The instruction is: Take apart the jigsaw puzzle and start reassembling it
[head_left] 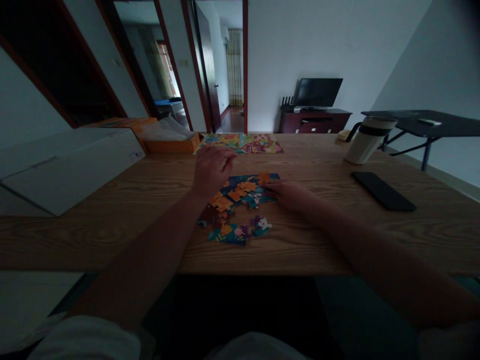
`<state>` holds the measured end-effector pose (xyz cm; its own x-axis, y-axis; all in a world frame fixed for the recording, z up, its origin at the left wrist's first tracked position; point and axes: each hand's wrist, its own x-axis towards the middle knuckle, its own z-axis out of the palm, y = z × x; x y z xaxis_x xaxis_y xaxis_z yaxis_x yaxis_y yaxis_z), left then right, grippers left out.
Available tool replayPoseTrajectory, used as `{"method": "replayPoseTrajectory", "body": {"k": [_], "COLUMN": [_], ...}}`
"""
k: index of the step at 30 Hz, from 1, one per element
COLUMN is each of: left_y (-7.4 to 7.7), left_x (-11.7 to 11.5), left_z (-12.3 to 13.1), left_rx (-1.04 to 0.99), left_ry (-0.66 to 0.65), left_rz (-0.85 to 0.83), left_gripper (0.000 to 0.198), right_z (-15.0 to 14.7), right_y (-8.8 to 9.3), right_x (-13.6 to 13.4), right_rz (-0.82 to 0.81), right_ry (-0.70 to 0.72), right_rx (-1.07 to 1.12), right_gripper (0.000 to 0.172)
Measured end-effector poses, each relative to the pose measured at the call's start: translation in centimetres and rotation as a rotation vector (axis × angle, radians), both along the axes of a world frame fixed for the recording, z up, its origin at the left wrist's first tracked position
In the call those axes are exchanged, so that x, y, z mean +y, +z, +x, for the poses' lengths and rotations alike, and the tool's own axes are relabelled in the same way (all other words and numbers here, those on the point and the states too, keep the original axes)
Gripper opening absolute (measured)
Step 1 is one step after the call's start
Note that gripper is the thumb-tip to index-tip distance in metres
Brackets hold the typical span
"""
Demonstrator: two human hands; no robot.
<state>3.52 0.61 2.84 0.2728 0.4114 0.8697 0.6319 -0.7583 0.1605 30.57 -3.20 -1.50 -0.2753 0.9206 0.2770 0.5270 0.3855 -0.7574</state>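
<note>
A half-built jigsaw of colourful pieces [240,192] lies on the wooden table [112,220] in front of me, with a small joined cluster [240,231] nearer the front edge. My left hand [210,169] hovers just above the pieces' left side, fingers curled together; what they pinch, if anything, is hidden. My right hand [288,194] rests flat on the table, its fingertips touching the pieces' right edge near an orange piece [263,177].
A finished puzzle picture [243,143] lies at the table's far edge beside an orange box [165,135]. A white flat carton [67,160] fills the left. A white jug [365,140] and a black phone [382,191] stand at right.
</note>
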Motion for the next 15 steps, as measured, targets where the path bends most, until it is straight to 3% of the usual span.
{"method": "replayPoseTrajectory", "body": {"k": [3, 10, 15], "left_y": [-0.7, -2.1, -3.3], "left_x": [0.5, 0.9, 1.2], "left_z": [0.3, 0.9, 0.9], "left_rx": [0.022, 0.195, 0.358], "left_ry": [0.007, -0.059, -0.021], "left_rz": [-0.005, -0.269, -0.454], "left_gripper": [0.009, 0.007, 0.017], "right_z": [0.0, 1.0, -0.1], "right_y": [-1.0, -1.2, -0.9], "right_x": [0.5, 0.6, 0.8], "right_rz": [0.121, 0.155, -0.115], "right_ry": [0.064, -0.015, -0.132], "right_rx": [-0.194, -0.18, 0.202], "right_gripper": [0.029, 0.028, 0.051]}}
